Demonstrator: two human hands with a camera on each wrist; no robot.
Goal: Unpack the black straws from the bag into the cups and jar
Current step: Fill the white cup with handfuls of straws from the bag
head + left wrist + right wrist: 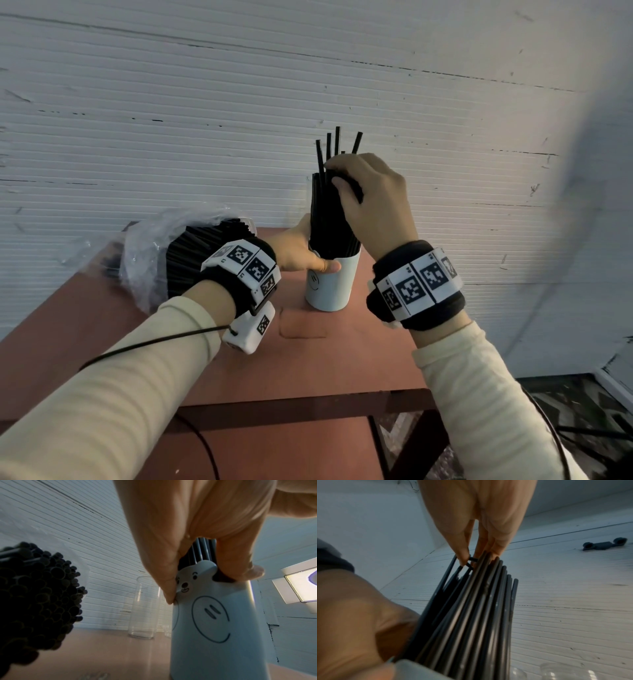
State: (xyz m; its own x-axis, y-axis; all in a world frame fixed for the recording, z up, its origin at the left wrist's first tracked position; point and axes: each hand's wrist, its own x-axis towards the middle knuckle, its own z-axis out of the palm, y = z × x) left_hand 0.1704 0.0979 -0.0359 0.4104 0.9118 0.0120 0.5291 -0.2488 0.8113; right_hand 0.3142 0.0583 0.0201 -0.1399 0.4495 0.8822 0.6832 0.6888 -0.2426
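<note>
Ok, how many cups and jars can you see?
3. A white bear cup, held by the left hand; a tall clear jar behind it; another clear glass peeking out beside the cup. Others may be hidden.

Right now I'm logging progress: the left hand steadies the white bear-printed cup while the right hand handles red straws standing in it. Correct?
Not quite: the straws are black, as the head view shows. The left hand does grip the white bear-printed cup, and the right hand handles them.

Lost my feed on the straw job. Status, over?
Left hand grips white bear cup. Right hand pinches straw tops in cup. Bag of straws still full; glass jar empty. Nothing blocking.
</note>
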